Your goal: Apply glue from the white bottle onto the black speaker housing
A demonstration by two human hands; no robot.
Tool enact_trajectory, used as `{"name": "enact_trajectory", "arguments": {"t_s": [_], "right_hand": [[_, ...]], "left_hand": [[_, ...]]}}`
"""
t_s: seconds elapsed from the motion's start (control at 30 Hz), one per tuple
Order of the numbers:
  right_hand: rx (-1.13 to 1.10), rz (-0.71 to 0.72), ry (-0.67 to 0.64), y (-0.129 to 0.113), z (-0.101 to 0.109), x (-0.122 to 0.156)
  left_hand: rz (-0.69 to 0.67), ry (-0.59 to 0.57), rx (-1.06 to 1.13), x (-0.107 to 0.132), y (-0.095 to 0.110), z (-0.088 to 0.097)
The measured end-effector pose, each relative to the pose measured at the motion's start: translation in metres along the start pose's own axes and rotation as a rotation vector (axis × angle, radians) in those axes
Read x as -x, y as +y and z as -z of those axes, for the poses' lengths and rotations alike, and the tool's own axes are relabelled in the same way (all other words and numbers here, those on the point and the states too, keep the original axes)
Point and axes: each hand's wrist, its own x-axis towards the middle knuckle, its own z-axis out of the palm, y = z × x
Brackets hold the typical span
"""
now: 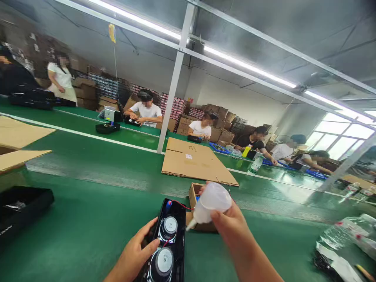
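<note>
At a long green desk [88,235], a worker's right hand [232,227] keeps a clenched grip on a translucent white plastic squeeze bottle [210,203], tilted so its nozzle points down and left, just above the edge of a black rectangular speaker housing [169,243]. The housing lies flat on the desk directly in front of the worker, with two round silver-capped speaker drivers [166,244] set in it and a thin red wire [180,204] running from its far end. The left hand [136,254] rests against the housing's left side, fingers curled loosely on its rim, steadying rather than gripping it. Just behind the bottle sits a small open brown cardboard box [194,196], and beyond that a flattened brown cardboard carton [194,160]. A black plastic tray [20,207] lies at the left edge, crumpled clear plastic bags [346,243] at the right. Across the desk, several seated people [202,127] work among stacked cartons.
</note>
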Motion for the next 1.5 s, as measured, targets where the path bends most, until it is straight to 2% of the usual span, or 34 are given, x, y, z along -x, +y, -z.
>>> {"name": "enact_trajectory", "arguments": {"t_s": [0.13,0.27,0.53,0.8,1.2,1.5], "right_hand": [[0.037,0.047,0.017,0.023,-0.034,-0.034],[0.199,0.069,0.004,0.042,-0.046,-0.049],[0.351,0.077,-0.04,0.065,-0.048,-0.05],[0.435,0.103,-0.059,0.082,-0.046,-0.054],[0.432,0.093,-0.059,0.081,-0.049,-0.055],[0.498,0.085,-0.055,0.079,-0.052,-0.058]], "left_hand": [[-0.028,-0.021,0.045,0.0,0.001,0.0],[-0.046,-0.022,0.065,0.0,0.004,-0.001],[-0.079,-0.008,0.045,0.002,0.006,-0.001],[-0.006,0.006,0.001,0.005,0.015,-0.002],[0.027,0.017,-0.01,0.003,0.017,-0.002],[-0.018,0.031,0.003,0.003,0.012,-0.002]]}}
